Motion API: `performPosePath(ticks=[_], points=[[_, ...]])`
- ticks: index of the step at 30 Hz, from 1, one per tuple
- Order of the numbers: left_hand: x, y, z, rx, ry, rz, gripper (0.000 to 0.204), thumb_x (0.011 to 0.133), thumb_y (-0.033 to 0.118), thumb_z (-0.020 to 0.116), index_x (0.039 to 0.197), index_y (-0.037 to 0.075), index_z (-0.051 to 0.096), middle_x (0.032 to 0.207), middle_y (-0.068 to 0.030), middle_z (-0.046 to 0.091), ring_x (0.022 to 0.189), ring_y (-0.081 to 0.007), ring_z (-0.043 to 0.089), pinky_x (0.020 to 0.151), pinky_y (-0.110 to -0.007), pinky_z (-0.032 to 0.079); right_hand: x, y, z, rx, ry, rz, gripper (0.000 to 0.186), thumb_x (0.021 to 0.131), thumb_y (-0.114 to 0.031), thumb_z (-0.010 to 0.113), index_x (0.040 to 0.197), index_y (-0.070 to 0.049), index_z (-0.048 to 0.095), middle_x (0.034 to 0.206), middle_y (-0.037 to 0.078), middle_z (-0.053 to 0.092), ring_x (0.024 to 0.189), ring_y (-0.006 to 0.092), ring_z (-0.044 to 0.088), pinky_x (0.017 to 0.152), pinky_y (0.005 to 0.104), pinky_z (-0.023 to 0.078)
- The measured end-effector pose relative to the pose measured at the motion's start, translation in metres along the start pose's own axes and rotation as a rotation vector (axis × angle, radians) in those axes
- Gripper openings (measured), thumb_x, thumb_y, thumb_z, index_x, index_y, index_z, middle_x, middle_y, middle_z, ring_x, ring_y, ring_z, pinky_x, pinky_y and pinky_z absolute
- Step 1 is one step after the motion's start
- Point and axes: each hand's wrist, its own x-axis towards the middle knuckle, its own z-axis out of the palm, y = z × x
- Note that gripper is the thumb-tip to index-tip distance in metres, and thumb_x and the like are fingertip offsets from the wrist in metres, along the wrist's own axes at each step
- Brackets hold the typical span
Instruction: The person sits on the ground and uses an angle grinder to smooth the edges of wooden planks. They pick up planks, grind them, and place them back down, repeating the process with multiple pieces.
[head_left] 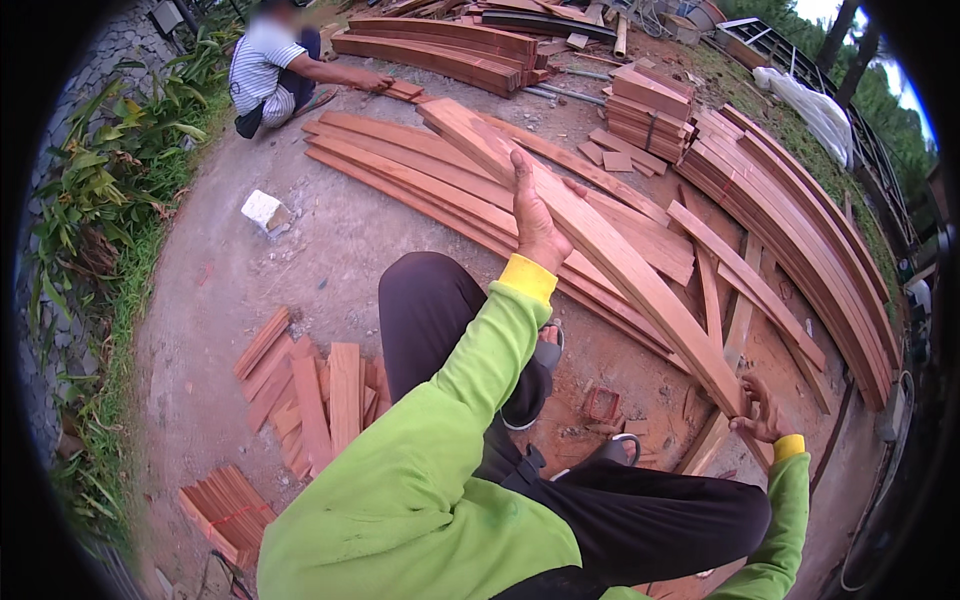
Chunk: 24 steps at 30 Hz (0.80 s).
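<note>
A long reddish-brown wooden plank (pixel 610 245) slants across the view in front of me, its far end up by the middle and its near end low at the right. My left hand (pixel 540 220) grips it part way along, thumb on the near side, with fingertips showing past the far edge. At the near end, my right hand (pixel 762 412) has its fingers curled against the plank's tip. Beneath the held plank lies a spread of long boards (pixel 430 170), side by side on the ground.
Short offcuts (pixel 320 405) and a bundle of strips (pixel 228 512) lie at the left. Long boards (pixel 790 220) are stacked at the right, beside short stacked blocks (pixel 648 110). A white block (pixel 266 212) sits on the ground. Another person (pixel 275 75) crouches far left, reaching toward wood.
</note>
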Motion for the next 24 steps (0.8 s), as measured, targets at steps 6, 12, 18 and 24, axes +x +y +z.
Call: performPosePath(ticks=[6, 12, 18, 24], points=[[-0.053, 0.035, 0.072, 0.088, -0.276, 0.012, 0.072, 0.076, 0.074, 0.062, 0.1, 0.009, 0.045, 0.08, -0.0115, 0.056, 0.075, -0.0256, 0.065, 0.069, -0.043, 0.058, 0.035, -0.193, -0.034, -0.008, 0.06, -0.162, 0.096, 0.07, -0.054, 0.076, 0.138, 0.004, 0.042, 0.126, 0.025, 0.057, 0.122, 0.0338, 0.054, 0.1, 0.0446, 0.044], [-0.082, 0.049, 0.086, -0.109, -0.391, 0.143, 0.08, 0.079, 0.083, 0.044, 0.105, 0.008, 0.045, 0.083, -0.0111, 0.056, 0.076, -0.0253, 0.063, 0.07, -0.039, 0.054, 0.0, -0.224, -0.03, -0.199, 0.19, -0.168, 0.086, 0.059, -0.024, 0.076, 0.13, 0.015, 0.046, 0.115, 0.028, 0.061, 0.114, 0.0316, 0.061, 0.099, 0.0366, 0.046], [-0.081, 0.064, 0.087, -0.381, -0.407, 0.135, 0.082, 0.083, 0.083, 0.033, 0.111, 0.007, 0.047, 0.086, -0.0102, 0.056, 0.077, -0.024, 0.061, 0.07, -0.039, 0.053, -0.017, -0.234, -0.03, -0.278, 0.159, -0.125, 0.086, 0.055, -0.019, 0.078, 0.126, 0.017, 0.048, 0.109, 0.028, 0.063, 0.106, 0.0298, 0.065, 0.096, 0.0355, 0.049], [-0.083, 0.073, 0.078, -0.421, -0.404, 0.114, 0.074, 0.088, 0.076, 0.039, 0.112, 0.008, 0.047, 0.089, -0.0093, 0.056, 0.08, -0.0219, 0.06, 0.071, -0.036, 0.052, -0.016, -0.218, -0.022, -0.214, 0.176, -0.072, 0.089, 0.053, -0.014, 0.078, 0.129, 0.017, 0.046, 0.126, 0.031, 0.058, 0.12, 0.0326, 0.058, 0.105, 0.0366, 0.044]])
